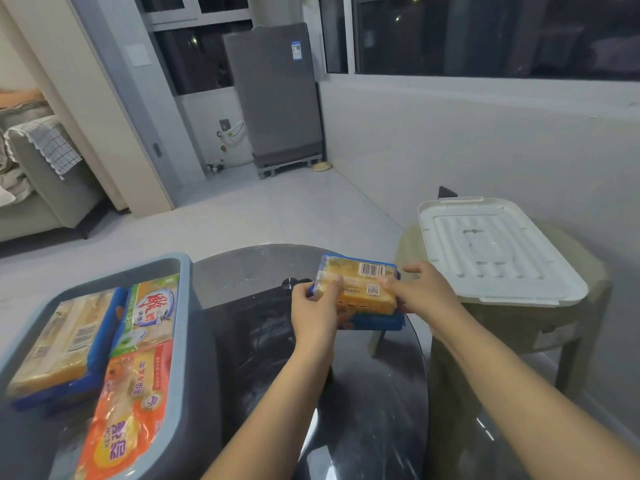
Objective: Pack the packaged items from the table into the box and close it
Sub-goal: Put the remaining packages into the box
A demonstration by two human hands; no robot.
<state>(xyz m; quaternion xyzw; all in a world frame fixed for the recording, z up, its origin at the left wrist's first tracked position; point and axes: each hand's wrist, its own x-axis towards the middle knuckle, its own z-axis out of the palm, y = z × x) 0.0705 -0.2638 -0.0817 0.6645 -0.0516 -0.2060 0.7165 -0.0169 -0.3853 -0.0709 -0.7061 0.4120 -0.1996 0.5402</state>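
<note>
Both hands hold a yellow soap pack with blue edges [360, 289] above the round dark glass table [263, 271]. My left hand [317, 303] grips its left end, thumb on top. My right hand [422, 289] grips its right end. A grey-blue plastic box [185, 306] stands open at the left. Inside lie a similar yellow pack [59, 344], a green-and-white pack [149, 313] and an orange pack [128, 414]. The box's white lid [491, 251] lies on a stool at the right.
The beige plastic stool [540, 327] under the lid stands beside the table on the right, close to the white wall. A grey appliance [277, 95] stands far back on the tiled floor. A sofa [41, 188] is at the far left.
</note>
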